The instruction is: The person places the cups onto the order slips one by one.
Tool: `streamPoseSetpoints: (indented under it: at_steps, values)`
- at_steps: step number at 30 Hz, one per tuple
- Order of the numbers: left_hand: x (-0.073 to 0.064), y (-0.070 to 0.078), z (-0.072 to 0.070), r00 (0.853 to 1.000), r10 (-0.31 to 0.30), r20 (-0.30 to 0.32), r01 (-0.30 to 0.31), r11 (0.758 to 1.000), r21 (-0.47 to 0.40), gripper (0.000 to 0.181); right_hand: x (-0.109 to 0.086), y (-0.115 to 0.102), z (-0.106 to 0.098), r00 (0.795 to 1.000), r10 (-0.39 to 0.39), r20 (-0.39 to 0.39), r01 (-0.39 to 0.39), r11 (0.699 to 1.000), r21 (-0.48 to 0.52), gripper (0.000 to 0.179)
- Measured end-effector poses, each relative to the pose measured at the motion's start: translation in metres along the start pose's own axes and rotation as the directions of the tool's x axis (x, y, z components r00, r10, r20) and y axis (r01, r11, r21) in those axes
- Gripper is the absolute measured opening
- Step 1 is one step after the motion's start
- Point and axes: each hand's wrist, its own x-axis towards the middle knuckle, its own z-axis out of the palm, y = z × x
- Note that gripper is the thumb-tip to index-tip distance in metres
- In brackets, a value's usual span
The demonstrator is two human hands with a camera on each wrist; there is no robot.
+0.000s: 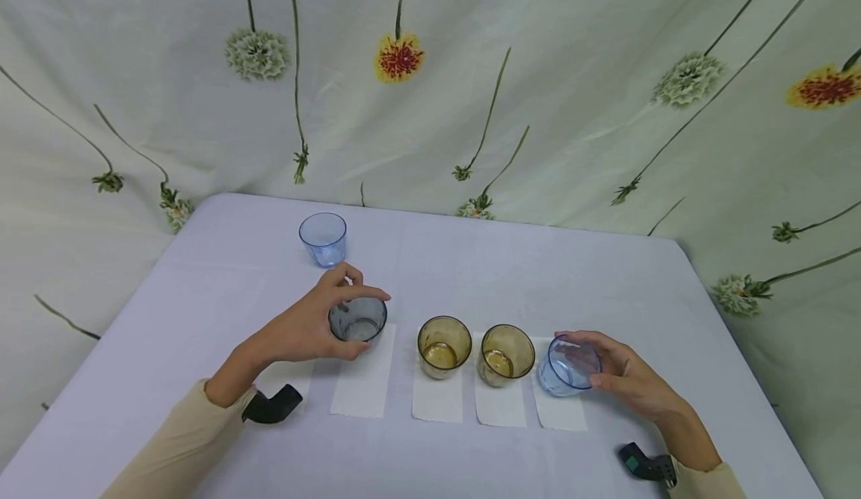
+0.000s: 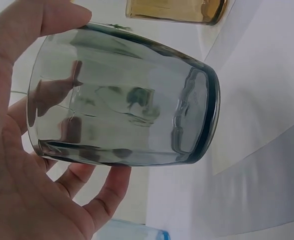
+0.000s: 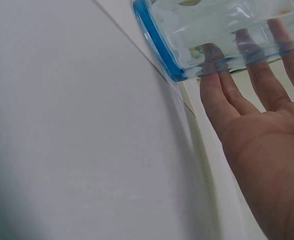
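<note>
My left hand (image 1: 306,327) grips a smoky grey glass (image 1: 359,320) near its rim, thumb on the near side and fingers round the far side. In the left wrist view the grey glass (image 2: 122,100) shows its thick base close over a white paper strip. On the right, my right hand (image 1: 625,372) holds a clear blue glass (image 1: 569,367) by its side, over the rightmost strip (image 1: 563,411). Its fingers (image 3: 269,82) lie along the wall of the blue glass (image 3: 222,35) in the right wrist view. Two amber glasses (image 1: 444,346) (image 1: 506,355) stand upright between the hands.
Another blue glass (image 1: 323,239) stands at the back left of the white-covered table (image 1: 471,469), beyond my left hand. Several white paper strips (image 1: 363,387) lie in a row, one partly under my left wrist. A flower-printed cloth (image 1: 572,73) hangs behind the table.
</note>
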Motion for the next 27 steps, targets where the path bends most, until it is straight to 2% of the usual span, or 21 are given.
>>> streamPoseSetpoints:
  at_steps: [27]
  values:
    - [-0.011,-0.004,0.017,0.999,0.020,0.026,-0.019,0.999,-0.038,0.064,0.000,-0.002,0.001,1.000,0.008,-0.003,-0.008,1.000,0.004,0.054]
